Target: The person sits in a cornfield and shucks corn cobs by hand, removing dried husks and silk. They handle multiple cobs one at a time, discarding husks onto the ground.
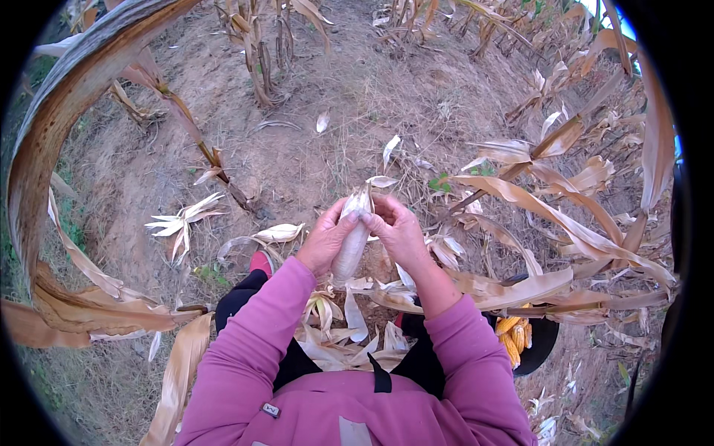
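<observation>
Both of my hands hold one ear of corn in its pale dry husk (pixel 351 251) in front of my body, its leafy end pointing away from me. My left hand (pixel 326 237) is closed around the left side, thumb on the husk. My right hand (pixel 397 228) grips the upper right side, its thumb meeting the left thumb; its fingertips are partly hidden behind the husk. A small loose husk leaf (pixel 382 181) sticks out at the top. Yellow husked corn ears (pixel 516 337) lie in a black container (pixel 544 348) at my right side.
Dry corn stalks lean in at the left (pixel 192 125) and right (pixel 519 164). A large curled dry leaf (pixel 47 128) arches close at far left. Discarded husks (pixel 181 223) lie on the soil, more (pixel 357 348) between my legs. Long leaves (pixel 524 290) hang across the container.
</observation>
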Tool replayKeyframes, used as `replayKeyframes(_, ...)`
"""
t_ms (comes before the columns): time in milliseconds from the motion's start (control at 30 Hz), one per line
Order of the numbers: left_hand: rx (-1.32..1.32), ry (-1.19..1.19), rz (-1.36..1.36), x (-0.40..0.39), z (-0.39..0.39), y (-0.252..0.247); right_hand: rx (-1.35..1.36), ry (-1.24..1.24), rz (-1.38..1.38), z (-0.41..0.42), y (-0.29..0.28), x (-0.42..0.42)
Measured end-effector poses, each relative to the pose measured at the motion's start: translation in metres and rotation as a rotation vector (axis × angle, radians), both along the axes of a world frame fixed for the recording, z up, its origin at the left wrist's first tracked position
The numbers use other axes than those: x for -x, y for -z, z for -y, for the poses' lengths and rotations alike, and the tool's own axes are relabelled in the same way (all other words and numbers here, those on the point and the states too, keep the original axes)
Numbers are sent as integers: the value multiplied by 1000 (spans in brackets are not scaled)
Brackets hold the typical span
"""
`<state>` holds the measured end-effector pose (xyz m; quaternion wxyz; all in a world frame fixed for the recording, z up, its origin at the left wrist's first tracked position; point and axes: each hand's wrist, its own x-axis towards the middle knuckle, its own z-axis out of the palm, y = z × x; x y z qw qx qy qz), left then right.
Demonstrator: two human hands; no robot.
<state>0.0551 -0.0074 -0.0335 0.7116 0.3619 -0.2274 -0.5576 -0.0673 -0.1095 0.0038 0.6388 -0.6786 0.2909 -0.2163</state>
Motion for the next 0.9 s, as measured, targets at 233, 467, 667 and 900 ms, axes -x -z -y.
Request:
replayKeyframes(233,72,-174,266,2,5,9,51,-12,-35,12,5,7)
replayKeyframes(467,121,-95,62,10,12,4,-474,114,212,3,4,3)
replayKeyframes(667,-29,-197,-91,5,21,4,-457,138,356,-2,-9,1)
replayKeyframes(900,-151,-452,-214,-17,33,25,-534,-310,84,-14,-15,17)
